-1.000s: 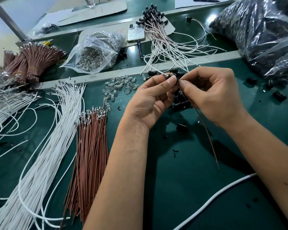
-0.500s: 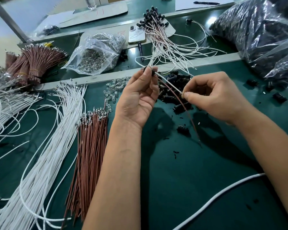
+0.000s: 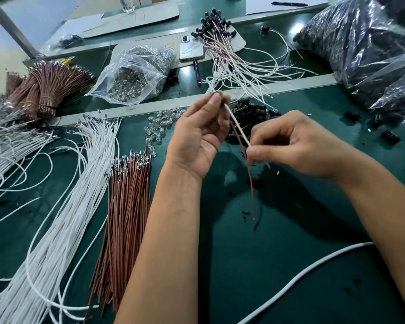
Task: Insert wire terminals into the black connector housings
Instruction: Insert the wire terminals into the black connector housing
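My left hand (image 3: pixel 200 134) is raised over the green mat, its fingertips pinched on a small black connector housing (image 3: pixel 216 93) that is mostly hidden by the fingers. A white wire (image 3: pixel 237 123) and a brown wire (image 3: pixel 249 181) run down from that housing. My right hand (image 3: pixel 299 142) pinches the white wire lower down, while the brown wire hangs free to the mat. A pile of loose black housings (image 3: pixel 250 113) lies just behind my hands.
Loose white wires (image 3: pixel 63 206) and brown wires (image 3: pixel 126 206) with terminals lie on the left. Small clear bulbs (image 3: pixel 161 125) are scattered by the rail. A heap of wired housings (image 3: pixel 232 59), a phone (image 3: pixel 192 49), a bag of bulbs (image 3: pixel 136 73) and dark bags (image 3: pixel 369 50) sit behind.
My hands have drawn apart: the left lifted the housing up and away, the right slid down along the wires, which now stretch between them.
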